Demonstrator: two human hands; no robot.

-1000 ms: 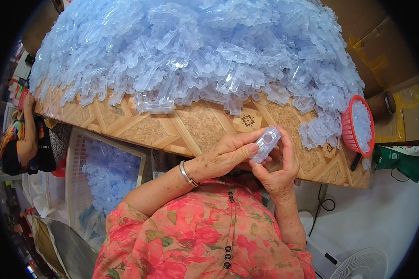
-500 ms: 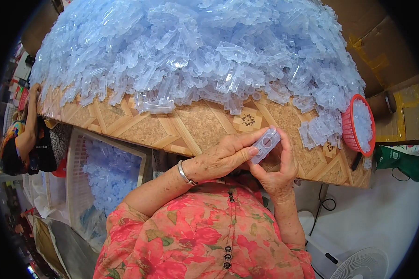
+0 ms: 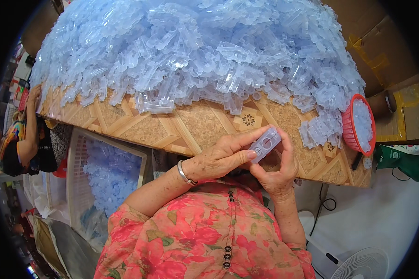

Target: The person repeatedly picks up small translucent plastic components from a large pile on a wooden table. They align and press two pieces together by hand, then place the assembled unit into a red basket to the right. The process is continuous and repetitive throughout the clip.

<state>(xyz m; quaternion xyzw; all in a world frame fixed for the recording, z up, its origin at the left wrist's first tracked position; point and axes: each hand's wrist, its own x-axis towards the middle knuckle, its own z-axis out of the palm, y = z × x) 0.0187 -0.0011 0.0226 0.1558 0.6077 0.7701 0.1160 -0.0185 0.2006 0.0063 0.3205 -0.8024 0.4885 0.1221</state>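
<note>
Between my two hands, above the table's front edge, is a small clear plastic case (image 3: 266,145) with a round ring on its face. My left hand (image 3: 223,156) grips its left side, thumb laid over the lower end. My right hand (image 3: 281,169) curls its fingers and thumb around the right side and both ends. Behind them a huge heap of clear bluish plastic parts (image 3: 186,51) covers most of the table. A smaller cluster of the same parts (image 3: 320,129) lies to the right of my hands.
A red plastic basket (image 3: 347,128) holding small clear pieces stands at the table's right end. Below the table at left is a white crate (image 3: 79,176) of bluish parts. Another person's arm (image 3: 30,118) rests at the far left edge. A white fan (image 3: 363,264) stands lower right.
The plastic case has tilted slightly in my fingers, and my left thumb has shifted a little down toward its lower end. The heap and basket stay as they were.
</note>
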